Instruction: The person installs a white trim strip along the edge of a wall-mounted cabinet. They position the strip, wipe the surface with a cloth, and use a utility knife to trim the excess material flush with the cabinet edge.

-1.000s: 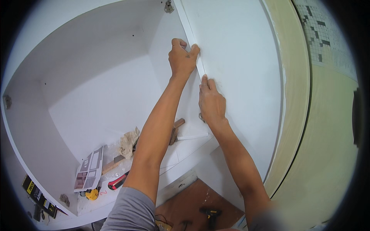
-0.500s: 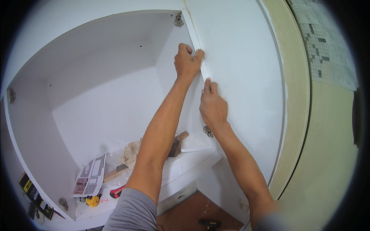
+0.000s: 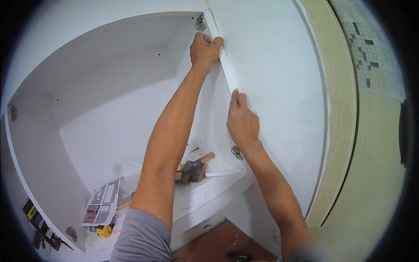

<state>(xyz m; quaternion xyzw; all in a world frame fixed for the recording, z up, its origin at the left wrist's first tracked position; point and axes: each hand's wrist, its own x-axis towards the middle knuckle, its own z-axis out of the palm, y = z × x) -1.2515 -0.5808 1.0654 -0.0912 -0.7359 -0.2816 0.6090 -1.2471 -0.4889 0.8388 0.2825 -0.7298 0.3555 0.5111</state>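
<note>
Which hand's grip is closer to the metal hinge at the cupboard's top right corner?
Left. The left grip is just below the top hinge; the right grip is farther down, along the white edge.

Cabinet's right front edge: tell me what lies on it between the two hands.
In the head view, only a bare stretch of white edge shows between the left hand and the right hand.
</note>
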